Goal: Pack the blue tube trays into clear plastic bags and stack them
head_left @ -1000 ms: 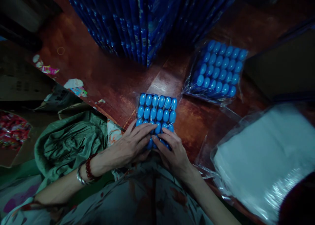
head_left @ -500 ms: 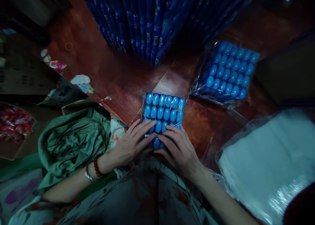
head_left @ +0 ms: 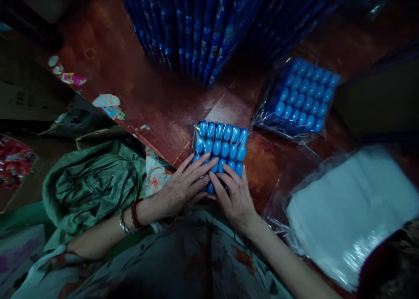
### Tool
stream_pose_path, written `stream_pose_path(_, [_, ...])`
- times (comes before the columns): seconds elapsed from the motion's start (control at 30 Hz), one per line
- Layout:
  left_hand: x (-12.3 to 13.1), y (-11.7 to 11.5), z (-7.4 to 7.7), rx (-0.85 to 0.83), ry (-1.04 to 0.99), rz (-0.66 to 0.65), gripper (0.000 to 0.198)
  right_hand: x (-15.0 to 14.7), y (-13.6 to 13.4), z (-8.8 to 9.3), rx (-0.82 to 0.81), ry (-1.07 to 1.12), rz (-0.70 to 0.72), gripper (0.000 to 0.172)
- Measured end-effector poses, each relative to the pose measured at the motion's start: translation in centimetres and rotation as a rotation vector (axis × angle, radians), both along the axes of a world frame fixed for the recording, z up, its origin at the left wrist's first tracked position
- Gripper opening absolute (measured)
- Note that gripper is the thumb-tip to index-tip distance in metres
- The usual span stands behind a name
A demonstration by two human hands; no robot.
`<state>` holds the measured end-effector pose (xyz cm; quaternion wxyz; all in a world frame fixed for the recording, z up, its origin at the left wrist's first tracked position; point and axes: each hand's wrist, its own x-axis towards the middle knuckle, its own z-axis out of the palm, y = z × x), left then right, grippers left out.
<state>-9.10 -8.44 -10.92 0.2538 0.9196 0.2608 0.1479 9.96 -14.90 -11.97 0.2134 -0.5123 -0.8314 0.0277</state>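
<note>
A clear-wrapped pack of blue oval pieces (head_left: 222, 144) lies at the near edge of a reddish wooden table (head_left: 157, 102). My left hand (head_left: 183, 186) rests its stretched fingers flat on the pack's near left part. My right hand (head_left: 234, 194) lies beside it, fingers spread over the pack's near right part. Both hands press on the plastic wrap, and their fingertips almost meet in the middle. The near rows of the pack are hidden under my fingers. A red bead bracelet and a metal bangle circle my left wrist.
A second wrapped pack of blue pieces (head_left: 301, 99) lies to the right. A tall stack of blue packs (head_left: 203, 24) stands at the back. A pile of clear plastic bags (head_left: 347, 211) sits at the right. Green cloth (head_left: 91, 181) lies left of my lap.
My hands have stayed on the pack, and the fingers have shifted slightly over the wrap. The pack now sits a little further from me. The view has drifted slightly.
</note>
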Motion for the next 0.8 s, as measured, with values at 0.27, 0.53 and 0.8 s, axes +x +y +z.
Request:
stream_pose_path(0.27, [0.2,-1.2,-1.0,0.127,-0.046,0.12,0.025,-0.6,-0.1,-0.3,-0.005,0.029,-0.067,0.041])
stream_pose_path(0.53, [-2.7,-1.2,-2.3,0.048,-0.118,0.143,0.077,1.4,-2.3,0.4,0.039,0.069,0.004,0.043])
stream_pose_path(0.8, [-2.3,-1.9,-3.5,0.022,-0.166,0.198,0.063,0.4,0.7,1.1,-0.031,0.034,0.094,0.04])
